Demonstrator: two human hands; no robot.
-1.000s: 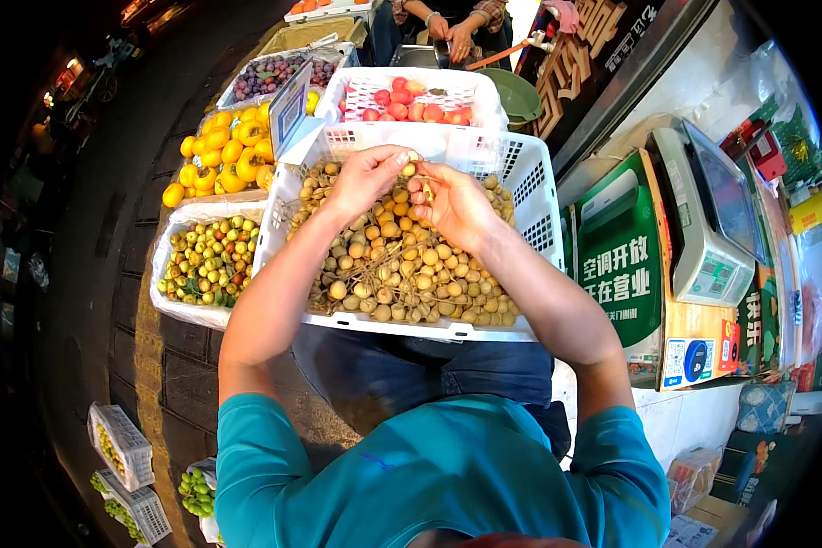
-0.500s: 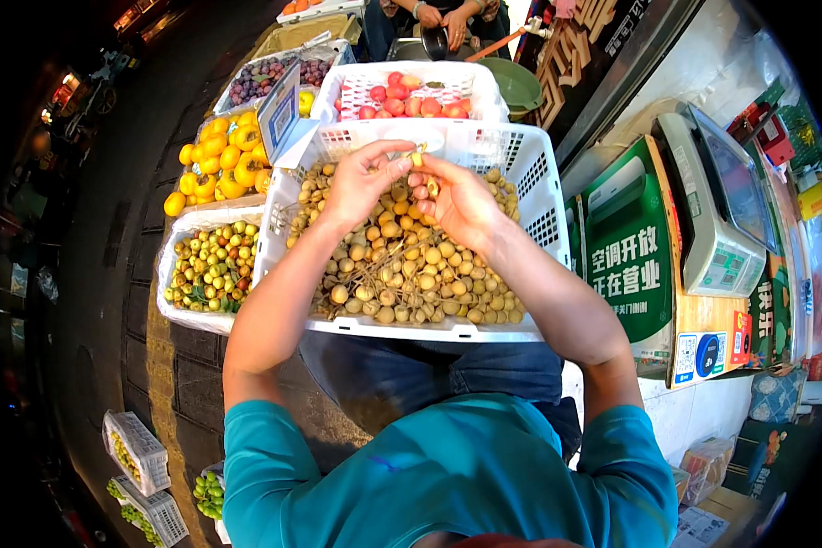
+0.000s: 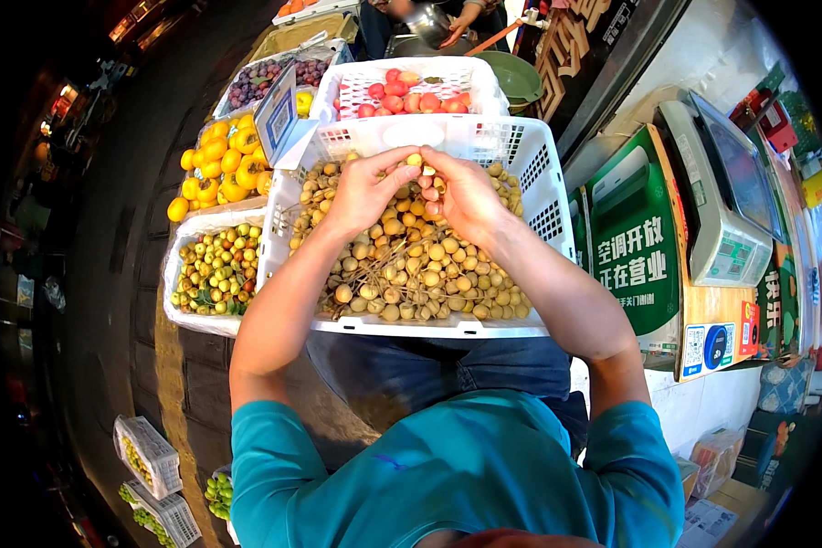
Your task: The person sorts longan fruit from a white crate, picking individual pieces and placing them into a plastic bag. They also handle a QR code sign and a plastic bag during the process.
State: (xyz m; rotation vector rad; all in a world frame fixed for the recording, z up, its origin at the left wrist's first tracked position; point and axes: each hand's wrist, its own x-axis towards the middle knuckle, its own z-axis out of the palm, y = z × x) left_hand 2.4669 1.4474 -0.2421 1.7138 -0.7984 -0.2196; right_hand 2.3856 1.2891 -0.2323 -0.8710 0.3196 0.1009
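Observation:
Above a white plastic basket (image 3: 420, 326) full of round tan longans (image 3: 429, 274), my two hands meet at the fingertips. A small yellowish longan (image 3: 415, 160) is pinched between my left hand (image 3: 367, 190) and my right hand (image 3: 466, 194). Both hands are closed. A pale piece, perhaps peel, shows at the right fingers; its exact form is too small to make out. Thin brown twigs (image 3: 370, 271) lie among the loose fruit below.
Around the basket stand a lined crate of red fruit (image 3: 397, 89), yellow persimmons (image 3: 217, 164), green-brown jujubes (image 3: 212, 269) and dark plums (image 3: 258, 82). A scale (image 3: 717, 205) stands on a counter at right. Beyond, a person handles a metal bowl (image 3: 426, 23) near a green basin (image 3: 511, 78).
My hands have drawn closer together around the small longan, the fingers curling more inward. The person at the far side has shifted and tilted the bowl.

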